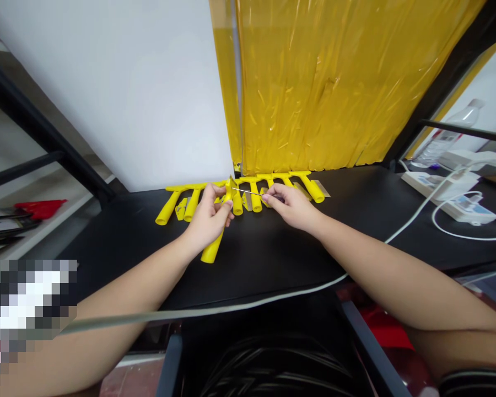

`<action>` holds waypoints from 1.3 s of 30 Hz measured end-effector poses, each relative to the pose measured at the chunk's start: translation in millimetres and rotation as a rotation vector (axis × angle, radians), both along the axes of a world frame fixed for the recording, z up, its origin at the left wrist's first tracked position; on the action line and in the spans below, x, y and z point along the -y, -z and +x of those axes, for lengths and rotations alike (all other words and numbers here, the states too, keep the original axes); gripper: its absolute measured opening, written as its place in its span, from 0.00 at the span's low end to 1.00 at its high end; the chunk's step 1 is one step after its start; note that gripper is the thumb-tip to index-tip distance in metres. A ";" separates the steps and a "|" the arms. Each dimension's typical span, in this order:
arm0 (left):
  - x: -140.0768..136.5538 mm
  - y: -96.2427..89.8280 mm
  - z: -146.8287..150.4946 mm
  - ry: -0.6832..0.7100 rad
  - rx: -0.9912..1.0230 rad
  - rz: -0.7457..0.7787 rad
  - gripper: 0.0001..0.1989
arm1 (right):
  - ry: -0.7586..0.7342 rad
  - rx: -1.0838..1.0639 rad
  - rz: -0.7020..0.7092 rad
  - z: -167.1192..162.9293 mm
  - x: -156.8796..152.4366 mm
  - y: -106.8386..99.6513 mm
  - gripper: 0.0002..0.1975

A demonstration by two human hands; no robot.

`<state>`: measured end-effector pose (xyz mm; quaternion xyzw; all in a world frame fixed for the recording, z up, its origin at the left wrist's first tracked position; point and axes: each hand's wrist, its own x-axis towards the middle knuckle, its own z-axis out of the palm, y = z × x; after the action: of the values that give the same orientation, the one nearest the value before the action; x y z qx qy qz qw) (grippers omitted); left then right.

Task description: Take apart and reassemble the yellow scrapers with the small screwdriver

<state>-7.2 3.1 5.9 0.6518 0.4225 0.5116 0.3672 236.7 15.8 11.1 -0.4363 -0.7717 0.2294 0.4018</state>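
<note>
My left hand (209,218) is closed around a yellow plastic scraper (213,249), its hollow handle pointing down toward me and its head up. In my right hand (291,205) I grip a thin screwdriver (248,191). The metal shaft points left and its tip meets the head of the held scraper; my fingers cover most of its handle. Behind my hands, several more yellow scrapers (312,186) lie in a row along the back of the black table (268,253). Small yellow parts (181,209) and flat metal blades (323,188) lie among their handles.
A white board (149,99) and a yellow plastic sheet (314,82) rise behind the table. White power strips (454,197) with cables lie at right, near a clear bottle (450,132). A pale cable (248,305) crosses the table's front edge. A shelf holds a red packet (41,209) at left.
</note>
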 end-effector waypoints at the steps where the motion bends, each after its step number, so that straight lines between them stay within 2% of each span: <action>1: -0.6 0.8 -0.3 0.001 -0.006 0.000 0.17 | -0.003 0.016 0.000 -0.6 0.1 -1.1 0.17; 5: -2.2 3.2 -1.9 -0.005 -0.029 0.012 0.17 | -0.040 -0.023 -0.056 -4.2 1.1 -3.0 0.20; 7: -2.4 4.2 -3.3 -0.012 -0.057 0.034 0.17 | -0.097 -0.157 -0.232 -6.0 2.1 -3.5 0.21; 10: -2.2 5.2 -6.1 -0.012 -0.116 0.079 0.15 | -0.220 -0.427 -0.626 -6.2 3.8 -6.8 0.21; 12: -1.4 4.7 -7.5 -0.001 -0.162 0.115 0.14 | -0.284 -0.548 -0.821 -3.8 4.4 -10.8 0.20; 15: 0.4 1.5 -7.8 0.003 -0.213 0.174 0.13 | -0.359 -0.618 -0.994 1.4 3.8 -16.3 0.20; 17: 1.6 -1.2 -7.3 0.004 -0.214 0.207 0.12 | -0.407 -0.619 -1.052 3.7 2.5 -17.0 0.20; 19: 2.4 -3.1 -7.1 0.009 -0.206 0.217 0.11 | -0.431 -0.597 -1.031 3.4 1.3 -14.6 0.19; 21: 2.9 -3.7 -7.8 0.008 -0.204 0.203 0.12 | -0.405 -0.533 -0.908 0.7 1.2 -10.1 0.20; 23: 3.1 -3.4 -8.8 0.001 -0.179 0.170 0.13 | -0.315 -0.388 -0.642 -2.8 2.3 -5.6 0.21; 26: 3.5 -3.3 -9.9 -0.017 -0.093 0.113 0.16 | -0.154 -0.093 -0.139 -6.0 5.5 -2.1 0.22; 28: 3.7 -4.1 -10.0 -0.022 -0.068 0.097 0.16 | -0.103 0.017 0.030 -6.3 6.9 -1.4 0.22; 29: 3.6 -4.7 -9.9 -0.017 -0.069 0.096 0.16 | -0.104 0.028 0.038 -6.2 7.2 -1.1 0.23; 31: 3.0 -5.7 -9.8 0.009 -0.077 0.087 0.16 | -0.150 -0.024 -0.055 -6.1 6.7 -0.5 0.25; 36: -0.5 -6.9 -8.9 0.087 -0.020 0.081 0.17 | -0.371 -0.385 -0.546 -5.7 5.8 -1.3 0.28; 39: -1.6 -7.0 -8.4 0.105 0.027 0.102 0.17 | -0.441 -0.507 -0.730 -4.8 7.9 -5.2 0.25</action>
<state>-15.6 4.6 12.9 0.6841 0.3561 0.5212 0.3653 231.9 7.9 16.4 -0.3052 -0.5930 0.6631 0.3398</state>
